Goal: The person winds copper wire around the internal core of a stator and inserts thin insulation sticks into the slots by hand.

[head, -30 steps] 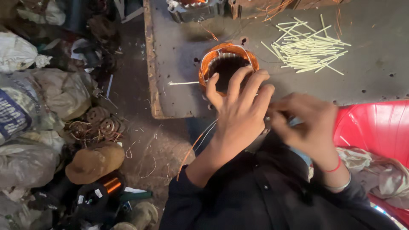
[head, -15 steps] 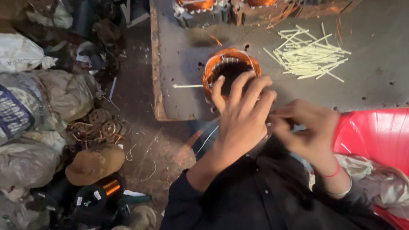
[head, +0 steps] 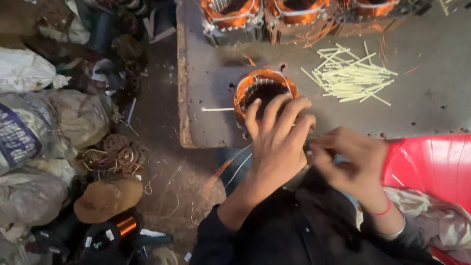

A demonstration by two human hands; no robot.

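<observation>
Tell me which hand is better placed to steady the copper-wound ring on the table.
Left. The left hand already lies with its fingers spread over the ring, while the right hand sits nearer the body, fingertips pinched together beside the red tub.

Glossy copper stator winding (head: 265, 87), matt grey table (head: 431, 98)

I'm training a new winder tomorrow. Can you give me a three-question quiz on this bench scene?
1. True or false: the left hand rests on the round copper-wound stator.
2. What lies on the grey metal bench right of that stator: A) pale thin insulation sticks, B) a hammer?
3. What colour is the plastic tub beside the right hand?

Key: 1 true; 2 A; 3 red.
</observation>
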